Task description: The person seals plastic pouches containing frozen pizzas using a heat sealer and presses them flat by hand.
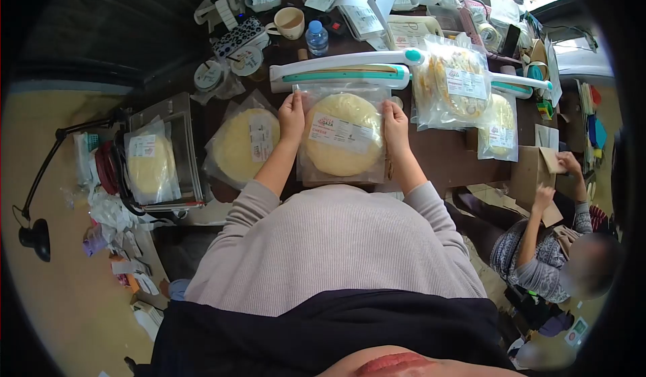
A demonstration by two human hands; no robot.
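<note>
A clear bag with a round, pale flat item and a printed label [342, 149] lies in front of my body. My left hand [291, 116] grips its upper left edge, and my right hand [395, 124] grips its upper right edge. The bag's top edge is close to the front of a white and teal bag sealer [343, 74], whose long arm is raised above its base. Just left of my left hand lies another bagged round item [235, 145]. To the right, a stack of filled bags [451, 84] rests partly over the sealer's right side.
A vacuum machine [195, 155] at the left holds a bagged item [149, 165]. A cup [289, 23] and a small bottle [317, 39] stand behind the sealer. At right, a co-worker [538, 256] handles a cardboard box [530, 178]. A black lamp [35, 239] is far left.
</note>
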